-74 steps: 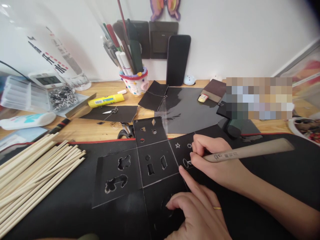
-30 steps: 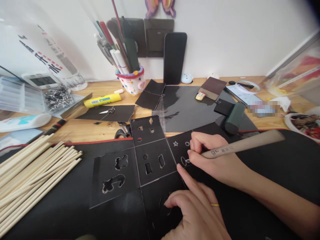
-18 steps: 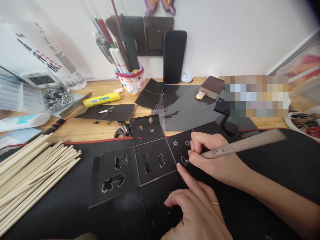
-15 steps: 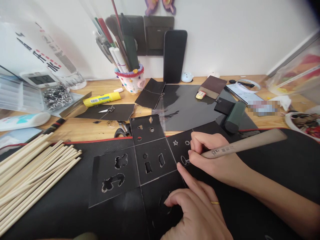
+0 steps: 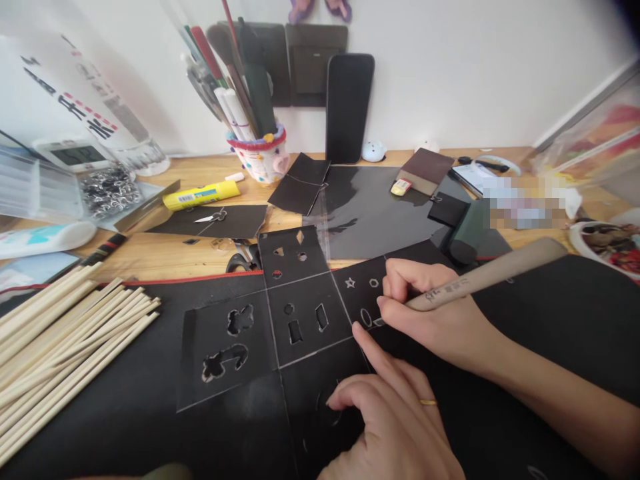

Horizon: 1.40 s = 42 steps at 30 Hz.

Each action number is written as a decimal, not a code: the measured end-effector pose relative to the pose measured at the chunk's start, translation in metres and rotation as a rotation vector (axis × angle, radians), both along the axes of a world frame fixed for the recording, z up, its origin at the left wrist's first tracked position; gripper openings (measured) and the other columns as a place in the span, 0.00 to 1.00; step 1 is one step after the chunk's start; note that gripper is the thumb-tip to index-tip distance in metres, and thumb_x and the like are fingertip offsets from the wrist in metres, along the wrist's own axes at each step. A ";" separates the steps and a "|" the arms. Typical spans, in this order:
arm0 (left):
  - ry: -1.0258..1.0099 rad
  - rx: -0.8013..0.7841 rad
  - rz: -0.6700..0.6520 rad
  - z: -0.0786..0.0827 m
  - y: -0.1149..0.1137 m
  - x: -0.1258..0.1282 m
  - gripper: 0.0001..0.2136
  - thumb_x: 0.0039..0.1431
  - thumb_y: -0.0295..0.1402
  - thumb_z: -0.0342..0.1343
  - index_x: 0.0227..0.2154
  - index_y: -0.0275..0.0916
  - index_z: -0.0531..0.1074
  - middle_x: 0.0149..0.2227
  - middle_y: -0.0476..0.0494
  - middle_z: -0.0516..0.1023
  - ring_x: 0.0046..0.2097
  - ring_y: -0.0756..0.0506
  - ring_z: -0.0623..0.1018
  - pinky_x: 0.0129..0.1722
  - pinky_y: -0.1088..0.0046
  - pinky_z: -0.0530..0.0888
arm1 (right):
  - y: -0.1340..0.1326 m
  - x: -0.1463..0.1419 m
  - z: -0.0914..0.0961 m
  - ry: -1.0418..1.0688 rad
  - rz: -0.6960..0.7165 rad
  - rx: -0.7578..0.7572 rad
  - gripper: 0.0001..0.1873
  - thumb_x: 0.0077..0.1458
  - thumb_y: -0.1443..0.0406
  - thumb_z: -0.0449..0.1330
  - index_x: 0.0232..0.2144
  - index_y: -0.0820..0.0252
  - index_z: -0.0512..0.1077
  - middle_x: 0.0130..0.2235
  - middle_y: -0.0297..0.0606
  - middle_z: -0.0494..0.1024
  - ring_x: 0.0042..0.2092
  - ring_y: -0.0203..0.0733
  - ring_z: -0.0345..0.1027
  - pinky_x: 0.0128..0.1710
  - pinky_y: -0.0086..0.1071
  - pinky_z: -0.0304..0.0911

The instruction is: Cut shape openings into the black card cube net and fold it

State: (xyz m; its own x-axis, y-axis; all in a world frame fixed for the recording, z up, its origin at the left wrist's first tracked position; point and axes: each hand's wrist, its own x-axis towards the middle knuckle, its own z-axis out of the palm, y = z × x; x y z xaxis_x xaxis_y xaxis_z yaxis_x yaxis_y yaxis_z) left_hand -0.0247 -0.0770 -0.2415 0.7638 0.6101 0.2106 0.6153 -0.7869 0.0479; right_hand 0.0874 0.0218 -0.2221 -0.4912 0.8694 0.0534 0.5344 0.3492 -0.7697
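Over the card, the right hand grips a tool, tip hidden; the left hand, holding nothing, rests so near that a slip could jab it.

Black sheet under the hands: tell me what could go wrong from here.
The index fingertip of the left hand rests close to the right hand and its tool; the tool's tip is hidden, but if sharp, a slip might nick that finger. The oval outline lies very near the slanted outline, so the black sheet could tear between them. If it shifts left, it may knock the wooden sticks.
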 end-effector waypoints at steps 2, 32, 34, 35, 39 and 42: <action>0.065 0.066 0.098 0.000 0.001 0.001 0.14 0.50 0.17 0.48 0.37 0.36 0.73 0.38 0.39 0.77 0.14 0.52 0.70 0.07 0.78 0.61 | 0.001 0.000 0.000 0.012 -0.016 -0.007 0.15 0.42 0.73 0.53 0.16 0.58 0.49 0.19 0.26 0.57 0.21 0.30 0.48 0.18 0.26 0.48; 0.219 0.311 0.248 -0.004 -0.002 0.002 0.14 0.49 0.29 0.50 0.36 0.53 0.74 0.35 0.48 0.79 0.14 0.50 0.69 0.06 0.74 0.63 | 0.000 0.001 0.000 -0.123 0.038 0.098 0.15 0.42 0.72 0.53 0.16 0.57 0.48 0.17 0.27 0.59 0.19 0.30 0.50 0.17 0.27 0.48; 0.215 0.294 0.246 -0.004 -0.003 0.001 0.15 0.48 0.28 0.51 0.36 0.53 0.74 0.35 0.48 0.79 0.14 0.50 0.69 0.06 0.74 0.63 | 0.000 0.001 0.000 -0.120 0.029 0.091 0.15 0.42 0.72 0.53 0.16 0.57 0.48 0.17 0.27 0.59 0.19 0.31 0.51 0.17 0.28 0.48; 0.212 0.284 0.245 -0.004 -0.004 0.002 0.15 0.48 0.28 0.51 0.36 0.53 0.74 0.35 0.47 0.79 0.14 0.50 0.68 0.06 0.74 0.63 | -0.001 0.001 0.000 -0.120 0.026 0.087 0.15 0.42 0.72 0.53 0.16 0.57 0.48 0.17 0.28 0.59 0.19 0.31 0.51 0.17 0.28 0.48; 0.190 0.236 0.227 0.001 -0.004 0.003 0.13 0.49 0.27 0.51 0.35 0.48 0.75 0.32 0.45 0.79 0.13 0.51 0.66 0.06 0.74 0.60 | 0.000 0.000 0.000 -0.103 0.036 0.071 0.15 0.41 0.72 0.53 0.16 0.57 0.48 0.17 0.27 0.58 0.20 0.31 0.51 0.18 0.28 0.48; 0.164 0.190 0.195 0.021 0.012 -0.004 0.10 0.51 0.28 0.49 0.33 0.42 0.75 0.29 0.42 0.78 0.15 0.51 0.67 0.08 0.75 0.60 | 0.003 -0.001 0.000 -0.075 0.039 0.044 0.14 0.41 0.72 0.53 0.16 0.57 0.49 0.18 0.27 0.58 0.21 0.31 0.50 0.19 0.27 0.47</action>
